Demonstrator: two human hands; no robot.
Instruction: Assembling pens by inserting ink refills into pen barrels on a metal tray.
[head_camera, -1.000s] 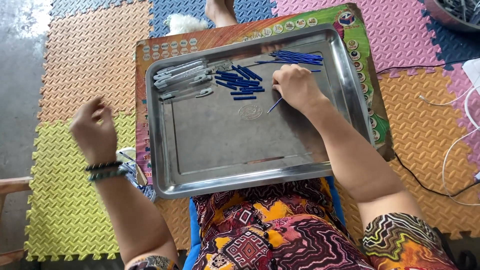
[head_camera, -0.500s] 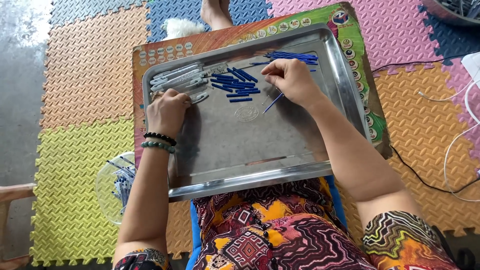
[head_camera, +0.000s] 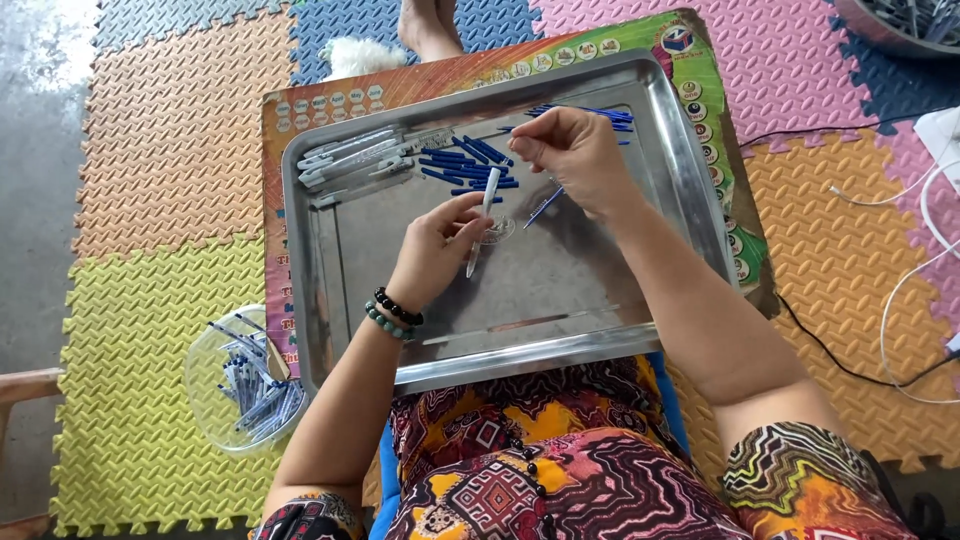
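Foam floor mats (head_camera: 170, 170) in orange, yellow, blue and pink are covering the floor, at least six squares showing. One colourful printed board (head_camera: 340, 95) is lying on them, and one large steel tray (head_camera: 690, 190) is sitting on the board, its near edge resting against the person's lap. Inside the tray three groups of pen parts are lying along the far side: a row of pale grey pen barrels (head_camera: 350, 155) at the left, too overlapped to count exactly, a heap of roughly a dozen dark blue caps (head_camera: 465, 160) in the middle, and a small bundle of thin blue refills (head_camera: 600, 112) at the right. One clear plastic bowl (head_camera: 205, 400) is standing on the yellow mat left of the tray, holding a pile of assembled pens (head_camera: 255, 390).

The left hand (head_camera: 440, 245) is gripping one white pen barrel (head_camera: 482, 215) upright over the tray's middle. The right hand (head_camera: 575, 150) is pinching closed on one blue refill (head_camera: 543, 207), just beside the barrel's top.
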